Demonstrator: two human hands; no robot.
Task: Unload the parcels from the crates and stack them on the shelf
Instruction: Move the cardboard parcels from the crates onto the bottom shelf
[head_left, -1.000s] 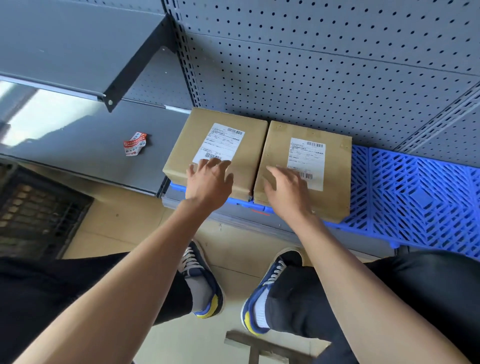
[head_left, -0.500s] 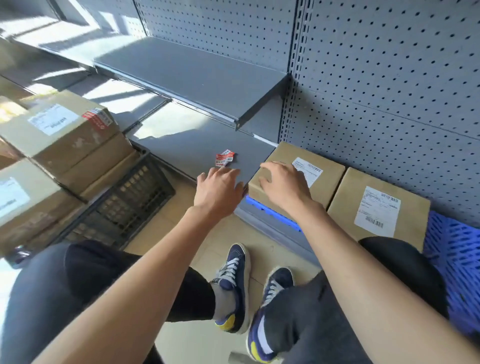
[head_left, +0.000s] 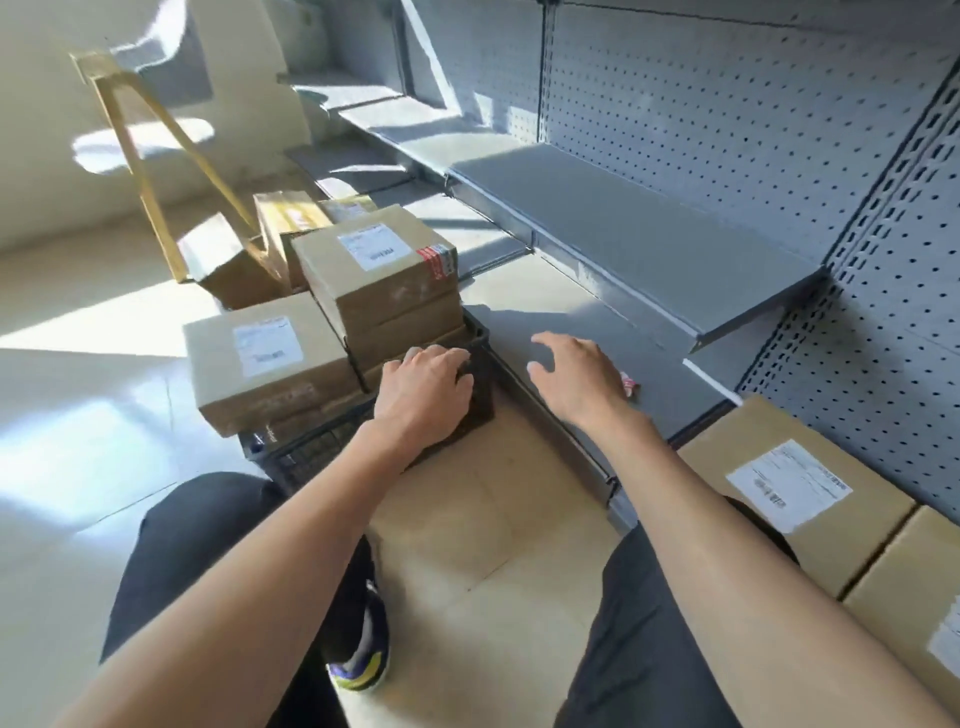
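Note:
A black crate (head_left: 322, 447) stands on the floor at centre left, stacked with brown labelled parcels: a tall stack (head_left: 384, 291) on its right side and a lower parcel (head_left: 265, 364) on its left. My left hand (head_left: 423, 392) rests over the crate's right rim beside the tall stack, its fingers bent over the edge. Just right of the crate, my right hand (head_left: 576, 374) hovers above the low grey shelf (head_left: 545, 312) with fingers spread and nothing in it. Two parcels, the nearer parcel (head_left: 795, 488) and another parcel (head_left: 914, 613), lie side by side at the lower right.
A grey upper shelf (head_left: 649, 244) juts from the pegboard wall (head_left: 727, 104) above the low shelf. A small red-and-white label scrap (head_left: 629, 385) lies on the low shelf. More boxes (head_left: 244, 270) and a yellow frame (head_left: 156, 171) stand behind the crate. My knees and shoes are below.
My view has swung left from the two placed parcels to the crate. Both hands left those parcels; the left now reaches the crate rim, and the right hangs over the low shelf.

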